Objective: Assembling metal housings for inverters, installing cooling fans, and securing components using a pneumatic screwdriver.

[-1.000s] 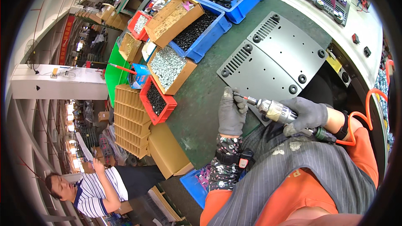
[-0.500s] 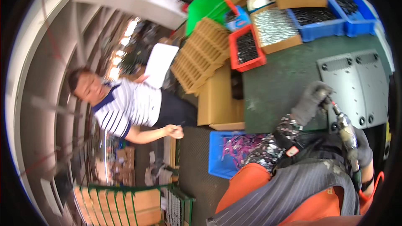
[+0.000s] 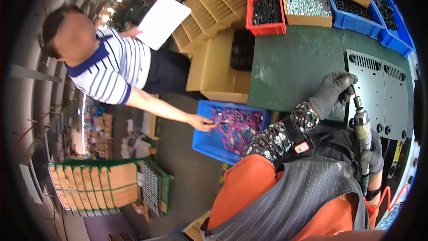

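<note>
A dark green bench (image 3: 290, 67) with a scuffed, matte top is seen from above in a crowded workshop with shelving along the left. On its right part a flat grey metal panel (image 3: 383, 89) lies, with slotted vents and round holes. Along the far edge plastic bins are lined up: a red bin (image 3: 266, 12) of small black parts, a cardboard box (image 3: 306, 1) of shiny silver screws, and a blue bin (image 3: 354, 11) of dark parts. The left hand (image 3: 332, 93), in a grey knitted glove, is curled around the tip of a slim metal power screwdriver (image 3: 362, 127), just at the panel's near edge. The right hand (image 3: 373, 156), gloved likewise, is clenched around the tool's lower body. Beside the bench, low down, a blue crate (image 3: 214, 140) of purple pieces is reached into by another person's hand (image 3: 199, 122); a white sheet (image 3: 160, 21) is held in that person's other hand.
</note>
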### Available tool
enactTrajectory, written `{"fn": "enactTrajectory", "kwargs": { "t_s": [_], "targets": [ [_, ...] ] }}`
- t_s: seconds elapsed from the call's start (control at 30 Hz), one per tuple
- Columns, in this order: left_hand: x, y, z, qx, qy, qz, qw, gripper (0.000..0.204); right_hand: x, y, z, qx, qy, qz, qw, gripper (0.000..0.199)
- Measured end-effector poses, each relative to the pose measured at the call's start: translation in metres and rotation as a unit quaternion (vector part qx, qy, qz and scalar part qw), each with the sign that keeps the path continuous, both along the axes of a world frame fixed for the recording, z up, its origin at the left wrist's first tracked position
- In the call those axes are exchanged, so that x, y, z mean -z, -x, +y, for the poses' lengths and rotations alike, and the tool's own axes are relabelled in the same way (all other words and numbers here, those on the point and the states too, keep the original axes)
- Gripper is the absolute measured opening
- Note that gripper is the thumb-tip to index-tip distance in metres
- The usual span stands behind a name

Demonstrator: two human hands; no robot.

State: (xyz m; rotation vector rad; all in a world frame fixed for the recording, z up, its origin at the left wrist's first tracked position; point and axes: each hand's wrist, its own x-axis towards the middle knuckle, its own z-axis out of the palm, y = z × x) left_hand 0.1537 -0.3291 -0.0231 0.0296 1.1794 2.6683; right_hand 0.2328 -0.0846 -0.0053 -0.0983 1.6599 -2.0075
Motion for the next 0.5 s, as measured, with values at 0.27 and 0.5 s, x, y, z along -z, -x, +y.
{"fn": "enactTrajectory", "kwargs": {
  "t_s": [0.27,0.5],
  "targets": [
    [0.003,-0.002,0.001,-0.042,-0.027,-0.023,0.999,0.018,0.013,0.002,0.005,0.038,-0.017,-0.001,0.999,0.1],
    [0.009,-0.001,-0.001,-0.048,-0.044,-0.007,0.998,0.02,0.005,0.006,0.002,0.028,-0.051,-0.026,0.998,0.101]
  ]
}}
